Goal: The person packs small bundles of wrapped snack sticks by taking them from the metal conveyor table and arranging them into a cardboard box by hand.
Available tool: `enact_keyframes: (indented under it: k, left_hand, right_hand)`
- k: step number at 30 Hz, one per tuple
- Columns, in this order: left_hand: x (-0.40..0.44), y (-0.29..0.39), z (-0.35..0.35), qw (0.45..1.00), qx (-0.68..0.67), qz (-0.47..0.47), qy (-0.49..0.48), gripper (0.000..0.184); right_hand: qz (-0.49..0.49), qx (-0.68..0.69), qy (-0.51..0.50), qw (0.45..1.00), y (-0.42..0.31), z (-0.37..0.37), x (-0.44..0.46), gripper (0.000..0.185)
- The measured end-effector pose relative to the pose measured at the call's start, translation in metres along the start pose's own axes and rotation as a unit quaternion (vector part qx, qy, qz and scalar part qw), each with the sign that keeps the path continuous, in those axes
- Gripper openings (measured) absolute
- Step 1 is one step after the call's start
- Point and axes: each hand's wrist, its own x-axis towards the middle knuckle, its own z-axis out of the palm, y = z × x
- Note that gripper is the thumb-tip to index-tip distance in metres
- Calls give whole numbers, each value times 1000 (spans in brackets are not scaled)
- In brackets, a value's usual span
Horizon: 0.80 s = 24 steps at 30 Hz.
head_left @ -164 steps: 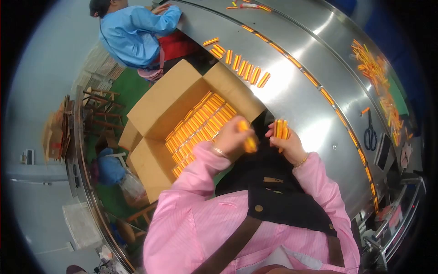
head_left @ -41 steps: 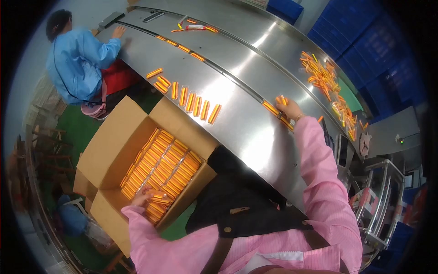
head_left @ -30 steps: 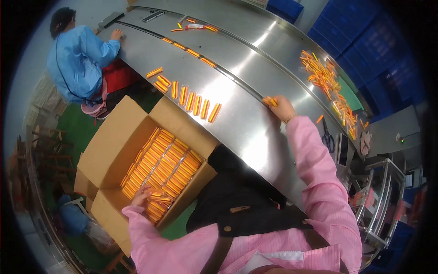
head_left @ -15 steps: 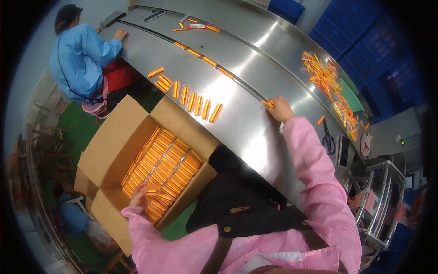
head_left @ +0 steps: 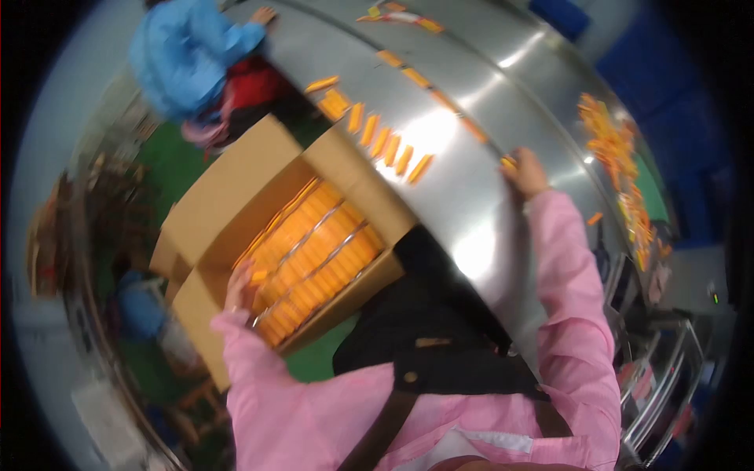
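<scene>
1. nearest, a black apron (head_left: 377,337) is worn over a pink shirt, and both forearms are covered by its sleeves (head_left: 569,259).
2. beside the apron, an open cardboard box (head_left: 228,192) is set with its flaps spread; it is filled with close-laid rows of orange stick packets (head_left: 322,243).
3. the left hand (head_left: 238,289) is held at the box's left inner side, its fingers curled narrowly on an orange packet (head_left: 260,276), which is placed just over the packed ones; details are blurred.
4. on the steel table (head_left: 463,208), just past the box, a slanting row of loose packets (head_left: 382,143) is laid out.
5. the right hand (head_left: 528,174) is stretched over the table, and a small orange packet (head_left: 509,162) is pinched in its fingertips, at the end of a narrow dark track along which a line of packets (head_left: 416,76) is spaced.
6. farther right, a loose heap of orange sticks (head_left: 613,149) is piled.
7. at far left, a blue smock (head_left: 181,59) is worn by a co-worker, by whom the table edge is touched.
</scene>
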Motion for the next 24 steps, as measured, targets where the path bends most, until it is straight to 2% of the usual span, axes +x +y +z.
enact_keyframes:
  k: [3, 6, 9, 10, 11, 13, 14, 15, 16, 17, 19, 21, 24]
  left_hand:
    - [-14, 31, 13, 994, -34, 14, -99, 45]
    - [-14, 59, 91, 983, 36, -16, -182, 41]
    - [-27, 52, 156, 959, 167, -14, -230, 41]
    - [-28, 48, 184, 931, 259, 4, -257, 43]
    - [-29, 43, 215, 894, 348, 23, -282, 45]
    - [-45, 16, 267, 893, 336, -16, -298, 43]
    - [-52, 0, 284, 895, 308, -39, -319, 40]
    - [-74, 7, 304, 929, 124, -48, -345, 36]
    - [-77, -19, 306, 942, 124, -19, -313, 33]
    - [-85, -29, 308, 947, 138, -37, -286, 33]
    - [-88, -51, 305, 941, 170, -83, -282, 34]
    - [-89, -61, 300, 940, 187, -74, -276, 32]
    - [-90, -56, 299, 922, 184, -87, -328, 32]
  right_hand:
    - [-93, -128, 77, 984, -9, -31, -43, 56]
    - [-94, -52, 93, 990, -43, -58, -77, 60]
    - [-215, 123, -2, 969, -120, -63, -130, 69]
    - [-261, 176, -29, 949, -148, -61, -148, 73]
    - [-293, 192, -86, 933, -183, -69, -164, 77]
    - [-369, 173, -159, 899, -225, -73, -189, 88]
    - [-375, 151, -184, 896, -234, -66, -199, 91]
    - [-392, 133, -153, 897, -234, -55, -209, 90]
    - [-365, 86, -183, 909, -231, -49, -221, 88]
    - [-335, 39, -213, 917, -226, -43, -231, 86]
    - [-321, 28, -196, 926, -216, -35, -251, 83]
    - [-306, 17, -178, 935, -210, -27, -262, 79]
    - [-289, -4, -149, 946, -205, -18, -273, 73]
